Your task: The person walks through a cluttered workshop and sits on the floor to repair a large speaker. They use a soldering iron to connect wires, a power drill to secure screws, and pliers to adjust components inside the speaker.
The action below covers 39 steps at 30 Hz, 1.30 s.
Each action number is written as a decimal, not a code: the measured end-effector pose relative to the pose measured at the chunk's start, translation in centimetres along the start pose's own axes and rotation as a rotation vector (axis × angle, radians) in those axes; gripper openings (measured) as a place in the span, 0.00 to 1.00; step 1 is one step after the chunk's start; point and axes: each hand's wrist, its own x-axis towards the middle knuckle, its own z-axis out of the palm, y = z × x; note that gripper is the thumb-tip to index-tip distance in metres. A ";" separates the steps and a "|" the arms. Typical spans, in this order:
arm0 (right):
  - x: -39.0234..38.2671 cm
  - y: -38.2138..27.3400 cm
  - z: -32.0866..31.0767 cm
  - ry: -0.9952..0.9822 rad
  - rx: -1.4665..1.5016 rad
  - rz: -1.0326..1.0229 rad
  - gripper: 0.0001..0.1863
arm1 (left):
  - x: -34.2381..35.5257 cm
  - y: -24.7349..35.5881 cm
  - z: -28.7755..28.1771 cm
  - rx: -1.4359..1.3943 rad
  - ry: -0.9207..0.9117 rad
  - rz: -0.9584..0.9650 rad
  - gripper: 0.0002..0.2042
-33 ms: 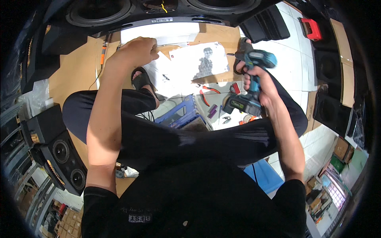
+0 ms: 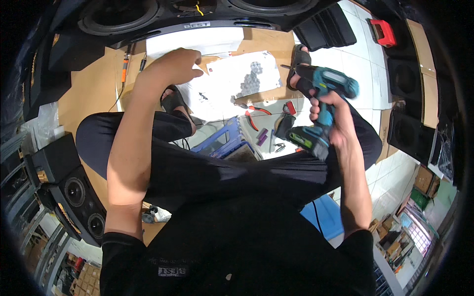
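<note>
A teal and black cordless drill (image 2: 323, 106) is in my right hand (image 2: 335, 111), with my fingers wrapped round its grip. Its bit points left, and the battery end hangs down toward my lap. My left hand (image 2: 180, 66) hovers over white paper at the left, fingers bent; what they hold, if anything, is hidden. Small dark pieces (image 2: 203, 95) lie on the paper just below that hand. Between the two hands lies a white sheet (image 2: 269, 64) with a grey blotchy figure on it. Red-handled pliers (image 2: 252, 118) rest on the floor in front of me.
A large black speaker cabinet (image 2: 222, 24) stands across the far side. A blue plastic case (image 2: 219, 140) sits between my legs. An orange-handled soldering iron (image 2: 125, 69) lies on cardboard at left. Purple pieces (image 2: 262, 136) are near the case, and a red case (image 2: 383, 33) is far right.
The drill and my right hand have moved a little right and down, and the battery end has tilted lower. My left hand has turned slightly, its fingertips lower and further right.
</note>
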 end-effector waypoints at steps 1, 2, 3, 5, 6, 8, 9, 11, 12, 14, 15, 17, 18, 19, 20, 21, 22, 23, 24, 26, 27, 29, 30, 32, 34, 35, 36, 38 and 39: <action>-2.4 0.2 0.0 0.032 0.020 -0.072 0.16 | 0.5 0.4 0.9 0.001 -0.025 0.029 0.18; -4.5 0.3 -0.3 0.060 0.066 -0.082 0.21 | 0.9 0.9 1.7 0.001 -0.053 0.056 0.18; -6.3 0.4 -0.5 0.030 0.126 -0.115 0.25 | 1.3 1.3 2.4 0.006 -0.079 0.079 0.18; -8.8 1.0 -1.3 -0.047 0.091 -0.288 0.26 | 2.7 1.1 3.6 0.036 -0.186 0.139 0.16; -9.7 1.6 -1.8 -0.091 0.149 -0.354 0.27 | 3.4 0.7 4.1 0.049 -0.221 0.147 0.16; -10.2 2.8 -3.1 -0.118 0.217 -0.454 0.30 | 4.3 -0.2 5.4 0.125 -0.287 0.111 0.14; -10.2 3.4 -3.6 -0.052 0.199 -0.480 0.34 | 4.9 -0.3 6.2 0.189 -0.318 0.079 0.13; -9.3 4.7 -4.5 0.019 0.124 -0.559 0.38 | 5.0 -0.8 7.8 0.226 -0.326 0.010 0.12; -8.5 5.3 -4.9 0.002 0.207 -0.523 0.41 | 5.6 -2.5 9.9 0.179 -0.350 -0.054 0.12; -7.6 5.6 -4.1 0.054 0.207 -0.511 0.41 | 7.7 -7.4 15.9 0.057 -0.443 -0.201 0.13; -7.5 5.5 -4.0 0.068 0.178 -0.525 0.42 | 7.8 -8.1 19.0 0.083 -0.317 -0.308 0.14; -7.0 4.4 -3.3 -0.046 0.253 -0.467 0.42 | 7.6 -12.3 25.2 0.197 -0.305 -0.373 0.17; -6.5 3.9 -3.6 -0.079 0.250 -0.443 0.43 | 7.6 -13.5 28.3 0.043 -0.159 -0.513 0.20; -6.2 3.9 -4.2 -0.096 0.249 -0.420 0.44 | 7.1 -13.8 30.9 -0.107 -0.020 -0.638 0.23; -6.3 4.4 -4.8 -0.106 0.277 -0.433 0.45 | 7.1 -12.7 31.8 -0.146 0.016 -0.650 0.22; -6.4 4.3 -4.4 -0.074 0.301 -0.448 0.45 | 7.5 -11.3 32.1 -0.191 0.068 -0.670 0.22; -6.4 4.4 -4.5 -0.066 0.303 -0.446 0.45 | 8.0 -10.2 32.2 -0.236 0.121 -0.691 0.21; -6.3 4.5 -4.6 -0.058 0.308 -0.443 0.45 | 8.4 -10.0 32.5 -0.265 0.191 -0.654 0.23; -6.1 4.3 -4.2 -0.035 0.319 -0.436 0.46 | 8.6 -9.9 33.1 -0.291 0.256 -0.621 0.25; -5.7 4.1 -4.3 -0.041 0.299 -0.439 0.47 | 8.8 -9.5 34.2 -0.293 0.376 -0.601 0.29; -5.6 4.0 -4.3 -0.041 0.286 -0.443 0.48 | 9.0 -8.8 34.5 -0.270 0.423 -0.611 0.28; -5.4 4.0 -3.9 -0.031 0.294 -0.446 0.47 | 9.8 -7.8 34.8 -0.223 0.521 -0.627 0.26; -5.2 4.0 -3.6 -0.027 0.298 -0.449 0.47 | 10.0 -7.8 34.6 -0.264 0.488 -0.622 0.24; -4.9 3.9 -3.1 -0.013 0.278 -0.451 0.46 | 10.1 -8.3 34.4 -0.348 0.419 -0.614 0.20; -4.9 3.6 -2.4 -0.005 0.249 -0.441 0.46 | 10.4 -10.4 35.8 -0.387 0.422 -0.553 0.18; -4.8 3.6 -2.2 -0.004 0.252 -0.446 0.45 | 10.3 -10.7 35.9 -0.403 0.421 -0.518 0.17; -4.7 3.6 -2.0 -0.005 0.255 -0.450 0.45 | 10.0 -10.8 36.1 -0.415 0.415 -0.502 0.15; -4.7 3.7 -1.8 -0.004 0.243 -0.455 0.45 | 9.7 -11.1 36.4 -0.437 0.410 -0.468 0.11; -4.6 3.7 -1.7 -0.006 0.239 -0.459 0.44 | 9.6 -11.4 36.4 -0.462 0.436 -0.465 0.10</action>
